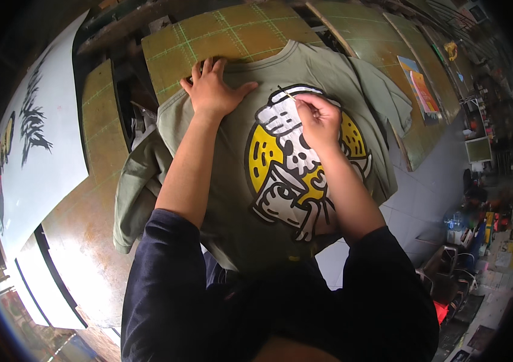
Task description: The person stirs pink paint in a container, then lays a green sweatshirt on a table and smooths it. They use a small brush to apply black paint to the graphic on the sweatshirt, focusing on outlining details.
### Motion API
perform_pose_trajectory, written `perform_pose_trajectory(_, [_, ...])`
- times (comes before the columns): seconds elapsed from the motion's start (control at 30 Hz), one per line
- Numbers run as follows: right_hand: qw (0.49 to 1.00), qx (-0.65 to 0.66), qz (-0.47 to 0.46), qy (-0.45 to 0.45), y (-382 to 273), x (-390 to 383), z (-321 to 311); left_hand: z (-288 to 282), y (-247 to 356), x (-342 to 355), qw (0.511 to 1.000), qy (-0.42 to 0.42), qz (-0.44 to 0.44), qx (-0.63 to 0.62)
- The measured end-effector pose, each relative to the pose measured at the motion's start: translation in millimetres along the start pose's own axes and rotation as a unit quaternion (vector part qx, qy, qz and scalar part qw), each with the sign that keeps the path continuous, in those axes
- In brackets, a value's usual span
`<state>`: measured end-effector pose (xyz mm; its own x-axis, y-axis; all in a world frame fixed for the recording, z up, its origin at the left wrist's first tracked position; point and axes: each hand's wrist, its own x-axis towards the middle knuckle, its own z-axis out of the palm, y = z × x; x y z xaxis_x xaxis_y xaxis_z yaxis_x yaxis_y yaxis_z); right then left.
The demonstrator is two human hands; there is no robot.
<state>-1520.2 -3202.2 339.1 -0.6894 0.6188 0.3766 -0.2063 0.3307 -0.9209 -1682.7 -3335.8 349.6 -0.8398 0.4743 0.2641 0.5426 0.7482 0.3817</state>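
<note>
An olive-green T-shirt [377, 178] lies spread over a board, bearing a painted design [264, 151] of a white cartoon skull with black outlines on a yellow round ground. My left hand [214, 90] rests on the shirt's upper left near the collar, fingers spread. My right hand [320, 120] pinches a thin pale brush [290, 95], its dark tip at the black outline along the top of the design. The fabric directly beneath my right palm and forearm is hidden.
Worn brown boards [196, 33] with green lines run behind and beside the shirt. A large white sheet [57, 169] with painted figures stands at left. Colourful flat booklets [418, 90] lie at upper right. A grey tiled floor [434, 169] and assorted clutter, including a blue bottle [454, 222], show at right.
</note>
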Motion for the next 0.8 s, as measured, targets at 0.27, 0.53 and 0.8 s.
perform_pose_trajectory(0.27, [0.984,-0.093,-0.111,-0.101,-12,6,7,-1,-2,7,0.998,0.034,-0.048,0.028])
perform_pose_trajectory(0.53, [0.984,-0.071,-0.081,-0.145,-8,16,9,-1,-6,12,0.997,0.029,-0.057,0.051])
perform_pose_trajectory(0.8, [0.982,-0.050,-0.081,-0.162,-4,20,3,2,-6,11,0.997,0.037,-0.039,0.059])
